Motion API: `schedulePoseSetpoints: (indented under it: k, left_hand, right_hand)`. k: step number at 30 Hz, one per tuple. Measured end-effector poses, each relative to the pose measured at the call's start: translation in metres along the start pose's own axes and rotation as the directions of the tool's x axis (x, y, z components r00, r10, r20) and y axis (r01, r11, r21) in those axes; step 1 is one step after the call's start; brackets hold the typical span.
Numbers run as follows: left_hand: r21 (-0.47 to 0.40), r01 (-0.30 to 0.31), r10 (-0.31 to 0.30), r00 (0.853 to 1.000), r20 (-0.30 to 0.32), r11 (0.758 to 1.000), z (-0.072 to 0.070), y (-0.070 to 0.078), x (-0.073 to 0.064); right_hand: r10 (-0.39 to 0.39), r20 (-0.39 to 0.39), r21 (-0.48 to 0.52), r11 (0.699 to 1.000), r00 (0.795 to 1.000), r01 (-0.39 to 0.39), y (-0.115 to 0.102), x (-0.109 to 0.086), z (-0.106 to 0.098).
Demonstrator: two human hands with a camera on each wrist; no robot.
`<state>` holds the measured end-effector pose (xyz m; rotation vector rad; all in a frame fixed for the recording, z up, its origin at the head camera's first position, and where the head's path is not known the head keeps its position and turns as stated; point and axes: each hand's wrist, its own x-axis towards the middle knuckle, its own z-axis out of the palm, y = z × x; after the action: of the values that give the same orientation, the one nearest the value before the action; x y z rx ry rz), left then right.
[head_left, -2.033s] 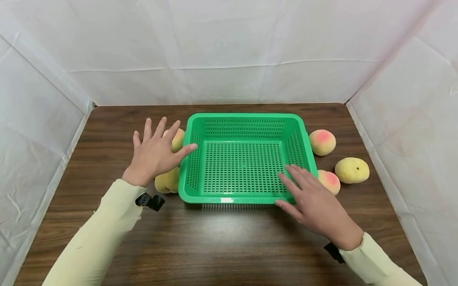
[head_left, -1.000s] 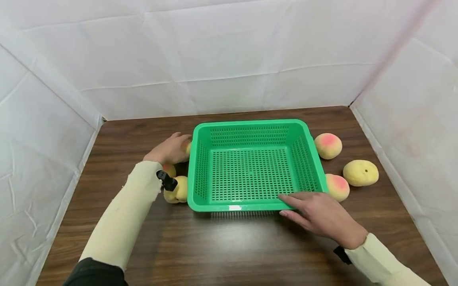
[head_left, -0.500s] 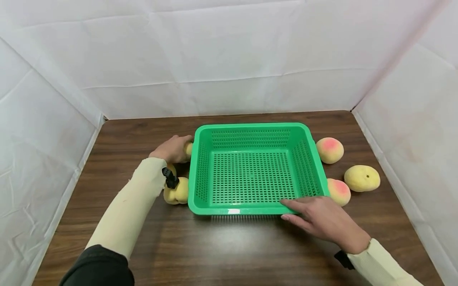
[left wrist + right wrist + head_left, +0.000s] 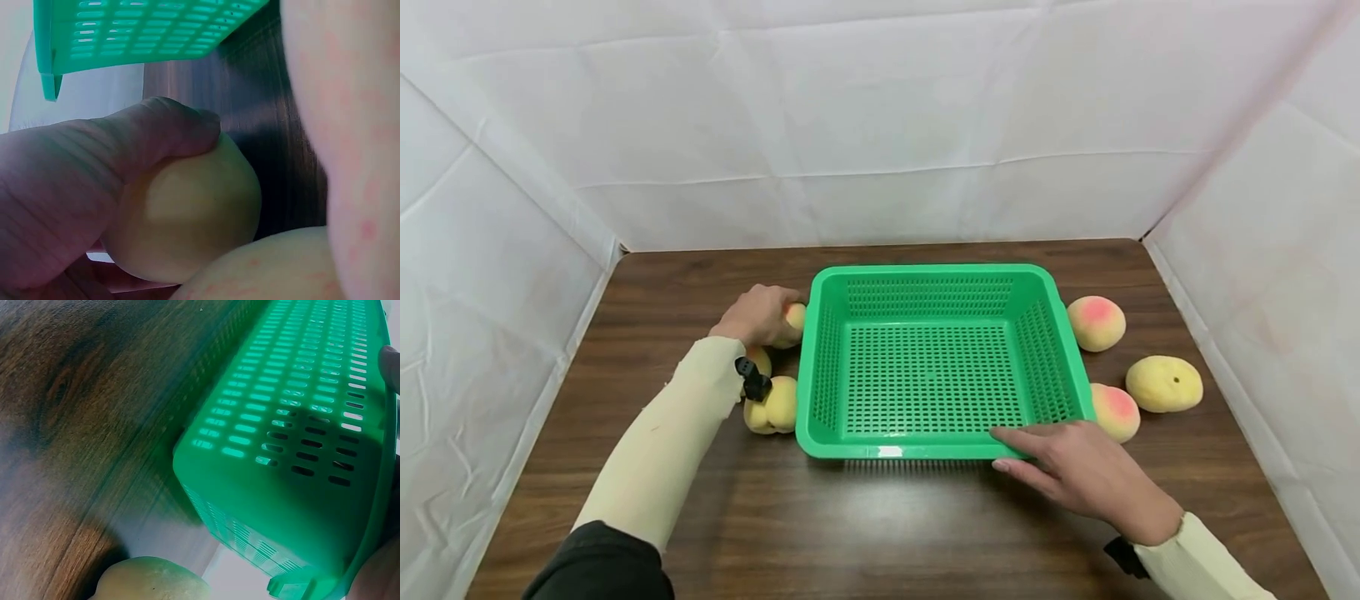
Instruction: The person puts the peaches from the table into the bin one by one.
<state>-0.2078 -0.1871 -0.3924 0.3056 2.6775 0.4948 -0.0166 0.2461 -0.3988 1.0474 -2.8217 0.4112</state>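
Observation:
My left hand (image 4: 756, 317) grips a yellow and pink peach (image 4: 795, 316) beside the left wall of the green plastic basket (image 4: 917, 452). In the left wrist view its thumb lies over the top of the peach (image 4: 200, 212), and fingers show beneath. Two more peaches lie nearer me: one (image 4: 761, 360) partly behind the wrist, the other a yellow peach (image 4: 778, 404) close to the basket. At the front right corner my right hand (image 4: 1078, 471) holds the basket's rim, index finger over it and thumb in front. Nothing lies in the basket.
Right of the basket are a pink-topped peach (image 4: 1096, 323), a yellow peach (image 4: 1165, 384) and another pink-topped peach (image 4: 1116, 412) near the right hand. White sheeting (image 4: 880, 208) walls the dark wooden table (image 4: 865, 533) at the back and both sides.
From spread above the left side, my left hand has come down round the far left peach. My right hand has settled onto the basket's front rim. Over the last half second both barely move.

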Motion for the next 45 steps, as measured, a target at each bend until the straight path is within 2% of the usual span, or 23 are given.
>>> schedulePoseSetpoints:
  k: [7, 12, 17, 25, 29, 34, 45]
  left_hand:
    - [-0.001, -0.009, 0.009, 1.0, -0.009, 1.0, -0.008, 0.008, -0.005]
    - [-0.015, -0.003, 0.002, 0.998, -0.06, 1.0, -0.021, 0.01, -0.012]
    - [-0.01, -0.023, 0.022, 0.992, -0.126, 1.0, -0.034, 0.013, -0.021]
    - [0.025, -0.037, 0.041, 0.985, -0.167, 0.999, -0.054, 0.02, -0.032]
    - [0.042, -0.066, 0.072, 0.981, -0.181, 0.997, -0.058, 0.022, -0.037]
    - [0.051, -0.07, 0.078, 0.98, -0.181, 0.996, -0.063, 0.027, -0.041]
    - [0.039, -0.076, 0.082, 0.979, -0.186, 0.996, -0.065, 0.04, -0.04]
  right_hand:
    - [-0.008, -0.019, -0.005, 1.0, 1.0, 0.008, 0.0, -0.006, 0.001]
    - [-0.014, -0.025, 0.002, 1.0, 1.0, 0.015, 0.001, -0.003, 0.001]
    - [-0.011, -0.013, 0.001, 1.0, 1.0, 0.011, 0.002, 0.001, 0.0]
    - [-0.018, -0.02, 0.005, 1.0, 1.0, 0.018, 0.003, 0.003, 0.0]
    - [-0.007, -0.011, 0.005, 1.0, 1.0, 0.007, 0.002, 0.003, 0.0]
    - [-0.006, -0.006, 0.009, 1.0, 1.0, 0.006, 0.001, 0.003, -0.001]
    - [0.017, 0.025, 0.001, 1.0, 1.0, -0.017, -0.001, 0.005, -0.004]
